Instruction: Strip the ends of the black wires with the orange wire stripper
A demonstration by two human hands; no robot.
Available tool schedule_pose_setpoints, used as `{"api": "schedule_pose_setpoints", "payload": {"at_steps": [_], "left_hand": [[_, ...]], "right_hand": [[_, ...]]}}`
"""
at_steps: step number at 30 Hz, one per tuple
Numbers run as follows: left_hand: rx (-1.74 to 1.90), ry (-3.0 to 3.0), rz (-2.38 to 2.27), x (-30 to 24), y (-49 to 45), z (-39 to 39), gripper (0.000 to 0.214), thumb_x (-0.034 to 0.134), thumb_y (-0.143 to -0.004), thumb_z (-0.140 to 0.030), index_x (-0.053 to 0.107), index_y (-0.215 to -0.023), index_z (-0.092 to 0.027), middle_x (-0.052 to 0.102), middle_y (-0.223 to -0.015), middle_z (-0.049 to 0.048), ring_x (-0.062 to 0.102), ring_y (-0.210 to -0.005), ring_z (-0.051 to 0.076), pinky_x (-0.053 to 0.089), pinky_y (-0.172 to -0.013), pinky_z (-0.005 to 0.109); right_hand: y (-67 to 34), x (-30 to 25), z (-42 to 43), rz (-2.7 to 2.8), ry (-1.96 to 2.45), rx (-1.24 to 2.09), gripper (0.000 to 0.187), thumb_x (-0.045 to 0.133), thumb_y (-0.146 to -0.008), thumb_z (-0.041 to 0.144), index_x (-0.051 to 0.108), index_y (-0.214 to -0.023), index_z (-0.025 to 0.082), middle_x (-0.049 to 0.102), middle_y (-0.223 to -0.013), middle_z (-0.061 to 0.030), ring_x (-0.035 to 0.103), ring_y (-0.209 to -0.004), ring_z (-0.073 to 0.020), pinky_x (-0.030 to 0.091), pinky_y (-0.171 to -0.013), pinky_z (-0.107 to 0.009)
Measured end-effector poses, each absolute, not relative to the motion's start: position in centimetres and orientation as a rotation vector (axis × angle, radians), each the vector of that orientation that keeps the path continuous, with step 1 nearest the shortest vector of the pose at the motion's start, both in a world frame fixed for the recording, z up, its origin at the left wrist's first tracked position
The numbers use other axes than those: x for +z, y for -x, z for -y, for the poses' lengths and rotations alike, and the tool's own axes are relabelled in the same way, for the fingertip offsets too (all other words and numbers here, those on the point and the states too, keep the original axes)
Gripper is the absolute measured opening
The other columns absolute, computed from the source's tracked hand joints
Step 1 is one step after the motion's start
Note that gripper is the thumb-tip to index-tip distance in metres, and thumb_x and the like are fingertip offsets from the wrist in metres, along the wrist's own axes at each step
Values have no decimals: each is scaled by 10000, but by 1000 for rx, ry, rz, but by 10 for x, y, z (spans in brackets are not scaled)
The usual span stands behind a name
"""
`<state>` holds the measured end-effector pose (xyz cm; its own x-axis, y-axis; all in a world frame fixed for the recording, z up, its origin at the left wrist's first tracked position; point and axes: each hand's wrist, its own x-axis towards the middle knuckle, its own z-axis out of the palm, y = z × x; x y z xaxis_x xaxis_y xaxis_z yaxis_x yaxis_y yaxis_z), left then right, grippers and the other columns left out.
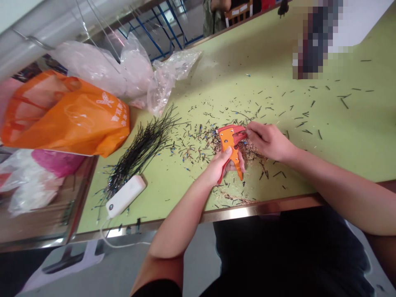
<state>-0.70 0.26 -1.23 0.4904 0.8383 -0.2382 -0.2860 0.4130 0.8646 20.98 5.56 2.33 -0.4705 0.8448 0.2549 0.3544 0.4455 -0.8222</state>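
Observation:
My left hand (223, 164) is wrapped round the handles of an orange and red wire stripper (228, 136), its jaws pointing to the right. Close against those jaws, my right hand (266, 139) is closed in a pinch at the tool's mouth. What its fingertips hold is too small to make out; a thin dark wire seems to run by them. Under and around both hands lie many short black wire offcuts (198, 144) and coppery strands (235, 198). To the left rests a long bundle of black wires (139, 150), some with blue ends.
A white power bank (126, 196) with a cable lies by the table's front edge (241, 212). Orange bag (71, 115) and clear plastic bags (133, 70) fill the left side. More offcuts scatter rightward over the green tabletop (349, 136). A person's arm shows at the far edge.

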Motion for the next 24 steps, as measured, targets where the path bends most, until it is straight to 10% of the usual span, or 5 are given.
{"api": "schedule_pose_setpoints", "payload": {"at_steps": [24], "left_hand": [[827, -740, -733, -5, -19, 7, 657, 702, -849, -798, 522, -632, -204, 450, -476, -56, 472, -402, 102, 442, -471, 260]], "right_hand": [[-206, 16, -57, 1878, 949, 1110, 302, 450, -1029, 282, 376, -738, 247, 375, -624, 62, 329, -556, -103, 295, -539, -289]]}}
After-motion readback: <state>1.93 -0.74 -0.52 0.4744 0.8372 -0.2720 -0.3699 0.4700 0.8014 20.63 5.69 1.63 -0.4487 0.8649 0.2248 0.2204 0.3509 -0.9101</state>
